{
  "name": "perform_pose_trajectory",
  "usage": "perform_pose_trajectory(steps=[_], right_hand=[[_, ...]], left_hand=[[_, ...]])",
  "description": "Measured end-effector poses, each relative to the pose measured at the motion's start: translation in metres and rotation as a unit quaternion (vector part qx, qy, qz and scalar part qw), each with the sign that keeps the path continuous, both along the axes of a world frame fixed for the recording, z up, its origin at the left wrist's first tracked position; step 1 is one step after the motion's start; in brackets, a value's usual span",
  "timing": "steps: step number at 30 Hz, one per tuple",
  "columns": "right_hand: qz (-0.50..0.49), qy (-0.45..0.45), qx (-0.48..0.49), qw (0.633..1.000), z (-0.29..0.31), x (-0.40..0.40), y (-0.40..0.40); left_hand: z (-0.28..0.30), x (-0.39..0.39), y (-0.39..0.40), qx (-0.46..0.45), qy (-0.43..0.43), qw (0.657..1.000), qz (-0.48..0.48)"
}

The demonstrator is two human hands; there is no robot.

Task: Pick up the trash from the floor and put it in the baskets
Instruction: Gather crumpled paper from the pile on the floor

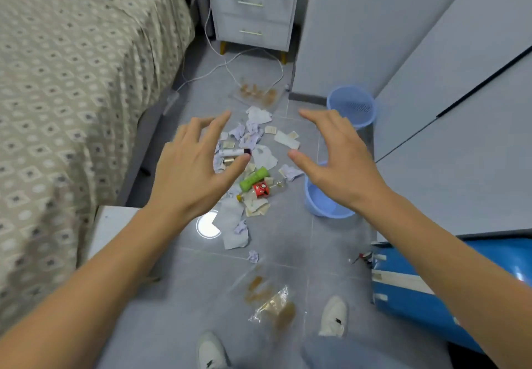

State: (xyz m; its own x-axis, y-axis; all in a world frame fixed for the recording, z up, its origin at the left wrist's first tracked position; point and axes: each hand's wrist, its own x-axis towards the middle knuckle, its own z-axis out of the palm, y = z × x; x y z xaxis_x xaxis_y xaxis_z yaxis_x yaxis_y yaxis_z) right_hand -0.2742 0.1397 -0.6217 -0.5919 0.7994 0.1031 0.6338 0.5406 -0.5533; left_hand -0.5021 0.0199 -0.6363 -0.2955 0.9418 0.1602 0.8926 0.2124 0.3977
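Trash lies scattered on the grey tile floor: crumpled white and lilac paper point(259, 115), a green tube point(254, 179), a small red carton point(261, 189), a white tube with a dark cap point(234, 152) and a clear plastic wrapper point(273, 304) near my feet. Two blue baskets stand to the right, one point(352, 106) by the wall and one point(322, 204) nearer, partly hidden by my right hand. My left hand point(195, 167) and my right hand point(339, 155) hover above the pile, fingers spread, holding nothing.
A bed with a patterned cover point(72, 80) fills the left side. A grey nightstand point(253, 8) stands at the far end, with white cables point(230, 66) trailing on the floor. Wardrobe doors point(460, 109) line the right. A blue barrel-like object point(431, 282) lies at lower right.
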Motion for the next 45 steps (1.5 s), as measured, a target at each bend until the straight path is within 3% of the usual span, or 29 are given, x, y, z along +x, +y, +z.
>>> perform_pose_trajectory(steps=[5,10,19,24,29,37,41,45], right_hand=[[0.041,-0.001,-0.039,0.998,-0.224,-0.019,0.002],[0.068,0.003,-0.063,0.996,-0.397,-0.042,-0.008],[0.028,0.032,-0.09,0.995,-0.589,-0.046,-0.058],[0.029,-0.071,-0.105,0.991,-0.67,-0.012,-0.122],[0.039,-0.132,-0.15,0.979,-0.706,-0.002,-0.159],[0.013,-0.119,-0.096,0.988,-0.706,-0.012,-0.14],[-0.034,-0.057,-0.095,0.993,-0.68,-0.006,-0.112],[-0.099,0.012,-0.036,0.994,-0.615,0.0,-0.07]], left_hand=[[-0.216,0.001,-0.009,-0.064,-0.02,0.997,0.036],[-0.384,-0.019,-0.015,-0.144,-0.021,0.989,-0.019],[-0.578,-0.043,-0.024,-0.197,0.012,0.968,-0.157],[-0.645,-0.041,-0.017,-0.234,0.041,0.937,-0.257],[-0.666,-0.043,-0.01,-0.235,0.045,0.928,-0.286],[-0.671,-0.035,-0.002,-0.193,0.061,0.93,-0.307],[-0.657,-0.034,0.006,-0.146,0.036,0.942,-0.301],[-0.598,-0.022,0.038,-0.074,0.02,0.944,-0.322]])
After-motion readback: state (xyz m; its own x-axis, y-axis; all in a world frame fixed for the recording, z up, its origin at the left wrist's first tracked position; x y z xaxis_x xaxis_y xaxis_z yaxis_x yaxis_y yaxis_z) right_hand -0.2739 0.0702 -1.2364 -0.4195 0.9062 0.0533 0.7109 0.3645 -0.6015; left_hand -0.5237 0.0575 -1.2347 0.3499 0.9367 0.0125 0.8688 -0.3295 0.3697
